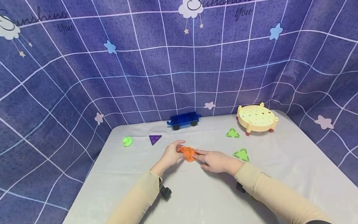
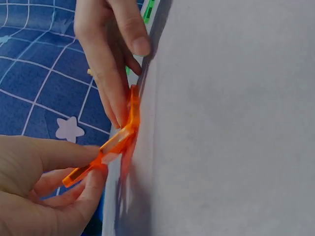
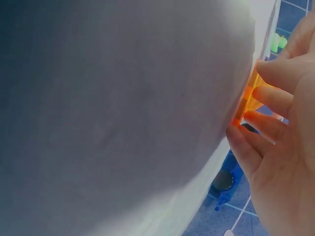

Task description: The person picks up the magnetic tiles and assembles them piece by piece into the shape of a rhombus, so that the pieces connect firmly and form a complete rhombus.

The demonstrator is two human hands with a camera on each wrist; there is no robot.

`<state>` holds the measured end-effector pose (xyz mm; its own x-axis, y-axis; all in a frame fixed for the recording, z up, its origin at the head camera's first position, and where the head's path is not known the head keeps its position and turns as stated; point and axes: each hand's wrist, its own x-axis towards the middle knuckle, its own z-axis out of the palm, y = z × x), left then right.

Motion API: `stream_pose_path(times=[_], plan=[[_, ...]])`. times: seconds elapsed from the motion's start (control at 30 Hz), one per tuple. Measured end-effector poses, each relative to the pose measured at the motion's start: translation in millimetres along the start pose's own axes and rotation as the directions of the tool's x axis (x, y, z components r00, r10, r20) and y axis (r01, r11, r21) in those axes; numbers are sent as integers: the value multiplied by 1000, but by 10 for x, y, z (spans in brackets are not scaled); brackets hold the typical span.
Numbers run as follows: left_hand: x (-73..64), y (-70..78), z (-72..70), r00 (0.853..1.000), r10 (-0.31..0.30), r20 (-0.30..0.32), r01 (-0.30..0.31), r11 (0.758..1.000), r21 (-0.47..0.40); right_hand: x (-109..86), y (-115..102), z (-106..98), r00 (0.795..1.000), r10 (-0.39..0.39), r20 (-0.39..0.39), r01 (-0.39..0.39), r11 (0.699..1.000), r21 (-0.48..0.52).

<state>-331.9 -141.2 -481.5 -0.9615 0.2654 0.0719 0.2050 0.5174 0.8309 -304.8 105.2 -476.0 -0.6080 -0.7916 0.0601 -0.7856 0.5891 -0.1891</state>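
An orange translucent piece (image 1: pixel 190 154), made of magnetic tiles meeting at an angle, stands tilted at the table's middle. My left hand (image 1: pixel 170 155) pinches its left end between thumb and fingers, as the left wrist view shows on the lower tile (image 2: pixel 81 172). From the other side, my right hand (image 1: pixel 216 161) touches the piece with fairly straight fingertips; its thumb stays apart from the tile in the left wrist view. Fingers partly cover the orange edge (image 3: pixel 241 105) in the right wrist view. Two green triangle tiles (image 1: pixel 232 133) lie beyond the right hand.
A blue wheeled wagon base (image 1: pixel 184 120) stands at the back of the white-covered table (image 1: pixel 117 186). To the left lie a purple triangle tile (image 1: pixel 154 139) and a small green duck (image 1: pixel 127 141). A cream round toy table (image 1: pixel 256 117) stands back right, before a blue curtain (image 1: pixel 156 62).
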Motion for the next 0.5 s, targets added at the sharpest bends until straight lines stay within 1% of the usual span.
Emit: stream_pose_path(times=[0.13,0.23,0.3,0.37,0.5], plan=[[12,-32,29,996,-65,-62,61,996,-61,7,-13,-22,1000,7,4,-7,999,36],[9,-29,53,992,-78,-103,72,995,-67,8,-23,-28,1000,4,10,-4,1000,29],[10,-13,72,989,-61,-132,55,997,-51,8,-34,-30,1000,-5,5,5,1000,24],[18,-1,94,987,-31,-160,28,999,-20,11,-44,-28,1000,-19,-6,19,1000,15],[38,18,126,978,32,-206,-13,996,93,27,-47,-19,999,-49,-23,49,999,20]])
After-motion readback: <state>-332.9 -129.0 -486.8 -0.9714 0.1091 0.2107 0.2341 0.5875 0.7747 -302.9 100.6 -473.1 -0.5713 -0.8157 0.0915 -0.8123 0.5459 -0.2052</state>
